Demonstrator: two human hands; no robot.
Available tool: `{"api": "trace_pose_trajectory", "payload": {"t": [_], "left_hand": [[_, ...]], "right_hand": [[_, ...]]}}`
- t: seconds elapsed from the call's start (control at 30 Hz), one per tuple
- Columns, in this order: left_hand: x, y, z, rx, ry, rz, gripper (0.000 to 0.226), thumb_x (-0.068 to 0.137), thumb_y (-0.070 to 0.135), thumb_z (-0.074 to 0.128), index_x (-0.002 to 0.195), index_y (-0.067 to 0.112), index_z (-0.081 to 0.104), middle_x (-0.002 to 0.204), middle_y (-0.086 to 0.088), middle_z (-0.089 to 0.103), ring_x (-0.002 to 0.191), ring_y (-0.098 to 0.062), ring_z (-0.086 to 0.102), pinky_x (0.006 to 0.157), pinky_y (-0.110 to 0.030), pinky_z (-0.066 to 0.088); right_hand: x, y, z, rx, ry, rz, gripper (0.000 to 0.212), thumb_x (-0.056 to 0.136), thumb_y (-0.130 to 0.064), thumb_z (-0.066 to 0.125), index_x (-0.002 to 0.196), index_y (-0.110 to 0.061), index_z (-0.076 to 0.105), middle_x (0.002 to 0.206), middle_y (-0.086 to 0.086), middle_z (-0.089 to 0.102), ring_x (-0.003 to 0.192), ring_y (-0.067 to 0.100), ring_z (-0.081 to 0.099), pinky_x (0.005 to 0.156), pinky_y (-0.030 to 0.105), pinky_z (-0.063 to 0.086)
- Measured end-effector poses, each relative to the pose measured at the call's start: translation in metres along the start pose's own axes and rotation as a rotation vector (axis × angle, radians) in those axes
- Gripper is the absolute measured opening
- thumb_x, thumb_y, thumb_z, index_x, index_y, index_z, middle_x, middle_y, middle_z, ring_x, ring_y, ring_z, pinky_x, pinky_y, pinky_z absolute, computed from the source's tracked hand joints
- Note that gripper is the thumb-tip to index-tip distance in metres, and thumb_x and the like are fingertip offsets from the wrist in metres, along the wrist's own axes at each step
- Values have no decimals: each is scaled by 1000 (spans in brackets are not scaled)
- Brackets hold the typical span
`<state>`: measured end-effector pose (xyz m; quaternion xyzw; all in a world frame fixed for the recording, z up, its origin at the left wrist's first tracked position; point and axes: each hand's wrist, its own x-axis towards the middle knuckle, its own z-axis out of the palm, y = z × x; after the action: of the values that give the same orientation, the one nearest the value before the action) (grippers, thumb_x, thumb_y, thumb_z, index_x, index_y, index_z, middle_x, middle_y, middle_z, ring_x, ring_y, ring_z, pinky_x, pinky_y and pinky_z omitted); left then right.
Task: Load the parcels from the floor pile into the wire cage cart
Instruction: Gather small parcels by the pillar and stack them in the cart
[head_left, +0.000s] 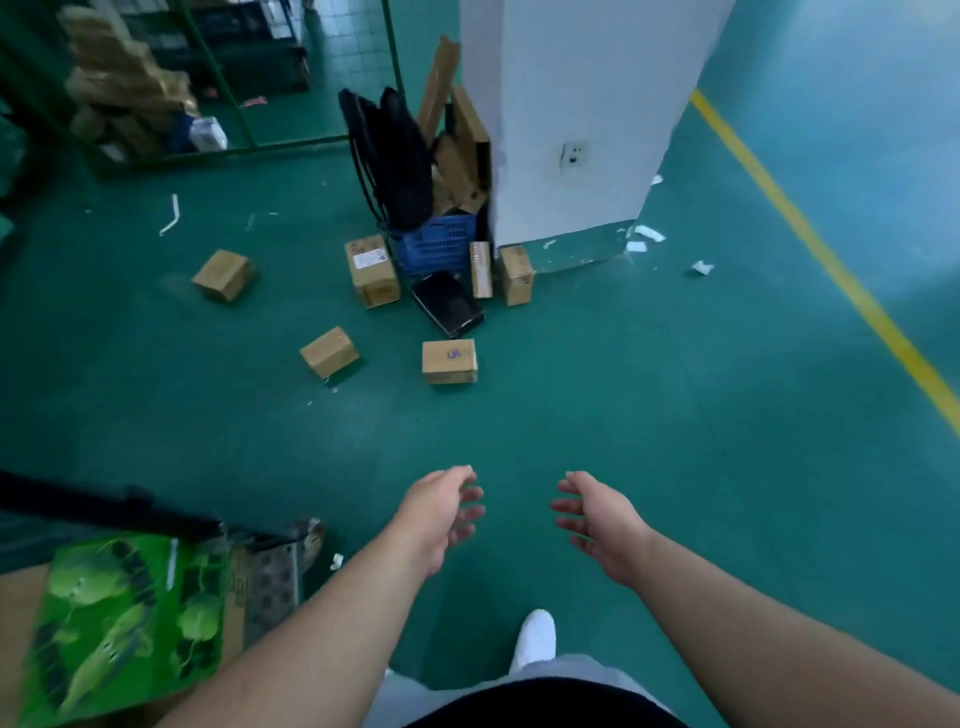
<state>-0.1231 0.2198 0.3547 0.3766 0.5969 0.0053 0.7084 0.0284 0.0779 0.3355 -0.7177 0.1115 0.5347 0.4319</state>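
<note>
Green floor (675, 389), both hands out front and empty: left hand (441, 512) and right hand (597, 519) with palms turned toward each other, fingers apart and loosely curled, nothing between them. White shoe (535, 639) is just below them. Bottom-left, beside the left forearm, is a green printed box (124, 623) sitting in what I take to be the cart (270, 571); only a black bar and perforated metal show, so I can't confirm wire sides. All parcels lie ahead, well apart from the fingers. Nearest is the marked parcel (449, 361): blue scribble on top, flat on the floor, long axis crosswise to the reach, broad side facing the person. It lies straight ahead of the left hand, a bit left of the gap between the hands, so left is marginally nearer; a two-hand grab on its short ends looks natural. Next is the small parcel (330, 352), further left and turned diagonally. Beyond those, black parcel (448, 304), tall labelled parcel (372, 270), thin parcel (481, 269) and end parcel (516, 274) cluster by the blue crate (439, 249) at the foot of the white pillar (571, 130). Stray parcel (223, 275) sits off left. Far top-left is a green frame (218, 78) with stacked cartons, blurred. My read: walk up and bend before any grip.
</note>
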Motion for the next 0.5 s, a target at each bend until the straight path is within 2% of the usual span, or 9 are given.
{"api": "trace_pose_trajectory", "payload": {"t": [0.1, 0.2, 0.33, 0.5], "left_hand": [[12, 33, 22, 26, -21, 10, 21, 102, 34, 57, 110, 17, 67, 101, -2, 73, 82, -19, 69, 68, -30, 49], [36, 61, 21, 36, 33, -1, 20, 101, 29, 58, 109, 13, 67, 100, -6, 72, 82, -22, 67, 69, -32, 48], [92, 102, 9, 47, 114, -46, 19, 100, 24, 57, 105, 8, 67, 92, -7, 70, 72, -23, 63, 61, -31, 44], [169, 189, 12, 133, 97, -80, 20, 100, 27, 57, 104, 9, 66, 95, -7, 68, 76, -23, 62, 63, -32, 44]], "right_hand": [[21, -37, -16, 26, 4, 16, 31, 102, -42, 49, 118, -20, 65, 113, 2, 72, 101, 21, 66, 82, 35, 47], [46, -73, -11, 21, -10, 21, 31, 102, -41, 49, 118, -20, 65, 114, 2, 71, 103, 21, 66, 82, 34, 47], [84, -122, 9, -9, -35, 19, 29, 103, -40, 49, 117, -20, 65, 114, 2, 71, 102, 22, 66, 84, 35, 47], [121, -198, 16, -93, 24, -24, 29, 102, -42, 50, 118, -22, 64, 114, 1, 71, 103, 21, 67, 87, 37, 49]]}}
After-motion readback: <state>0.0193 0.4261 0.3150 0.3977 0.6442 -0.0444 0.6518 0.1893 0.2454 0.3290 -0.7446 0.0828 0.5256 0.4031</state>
